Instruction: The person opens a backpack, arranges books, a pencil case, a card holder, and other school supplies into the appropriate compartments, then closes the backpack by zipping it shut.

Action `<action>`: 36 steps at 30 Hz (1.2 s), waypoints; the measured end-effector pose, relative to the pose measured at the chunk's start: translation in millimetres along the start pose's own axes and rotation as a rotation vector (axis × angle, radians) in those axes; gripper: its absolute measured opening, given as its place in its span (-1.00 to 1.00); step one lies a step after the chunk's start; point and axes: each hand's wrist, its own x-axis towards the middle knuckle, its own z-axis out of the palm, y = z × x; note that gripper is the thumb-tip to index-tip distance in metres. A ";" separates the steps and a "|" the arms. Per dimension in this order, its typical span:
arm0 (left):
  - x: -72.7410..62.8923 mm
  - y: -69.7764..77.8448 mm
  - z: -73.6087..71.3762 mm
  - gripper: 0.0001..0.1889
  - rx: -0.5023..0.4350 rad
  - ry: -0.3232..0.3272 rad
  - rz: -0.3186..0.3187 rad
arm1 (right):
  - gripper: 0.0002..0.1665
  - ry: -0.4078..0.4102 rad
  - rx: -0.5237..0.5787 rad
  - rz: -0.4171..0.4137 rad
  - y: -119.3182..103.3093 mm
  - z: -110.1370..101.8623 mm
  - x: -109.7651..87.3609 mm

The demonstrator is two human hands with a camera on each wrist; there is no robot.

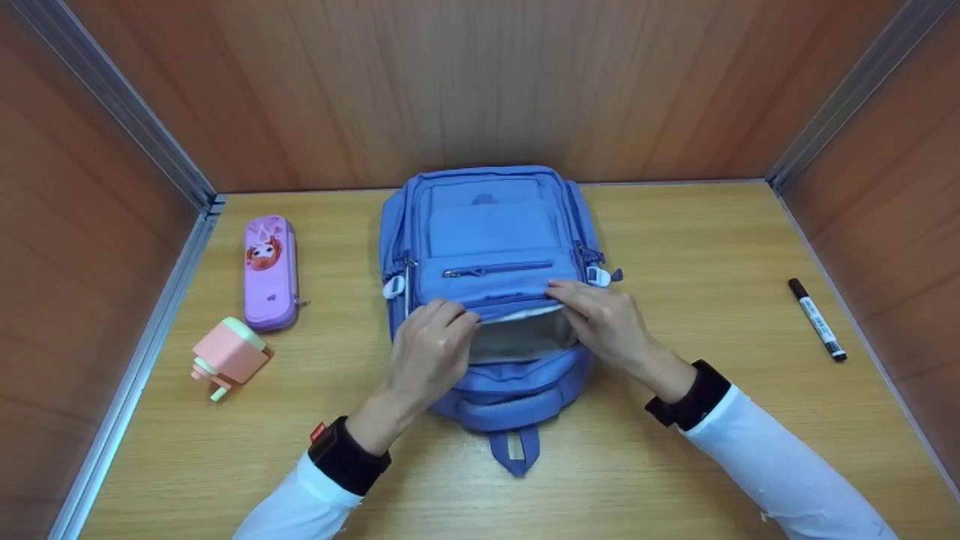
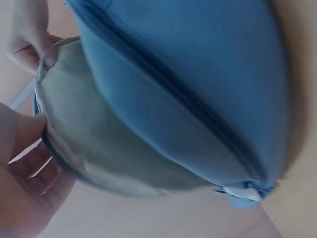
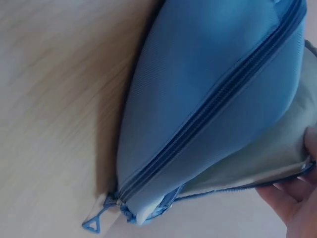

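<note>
A blue backpack (image 1: 487, 229) lies on the table with its top end toward me and one zipped compartment gaping. The grey lining (image 1: 521, 339) shows inside. My left hand (image 1: 435, 346) pinches the left part of the opening's edge; in the left wrist view the thumb lies inside and the fingers outside the flap (image 2: 99, 124). My right hand (image 1: 611, 322) pinches the same edge farther right, and the right wrist view has its fingers (image 3: 297, 193) at the zipper edge. A zipper pull (image 3: 92, 225) dangles at the compartment's corner.
To the left lie a purple pencil case (image 1: 270, 277) with a cartoon figure and, nearer me, a pink and pale green pencil sharpener (image 1: 234, 351) with a crank. A black-capped marker (image 1: 817, 319) lies far right. Wooden panels (image 1: 480, 90) wall the table at the back and sides.
</note>
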 end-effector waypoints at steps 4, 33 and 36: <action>-15.1 -11.6 -12.2 -0.85 0.013 -0.042 -0.084 | -0.61 0.032 0.026 0.063 -1.3 -2.5 7.3; -143.0 -168.6 -128.5 0.19 0.291 -0.502 -1.021 | -0.76 0.163 0.152 0.235 8.5 -18.7 52.4; -142.5 -169.0 -131.4 0.07 0.231 -0.478 -1.065 | -0.77 0.162 0.153 0.239 9.9 -20.5 54.4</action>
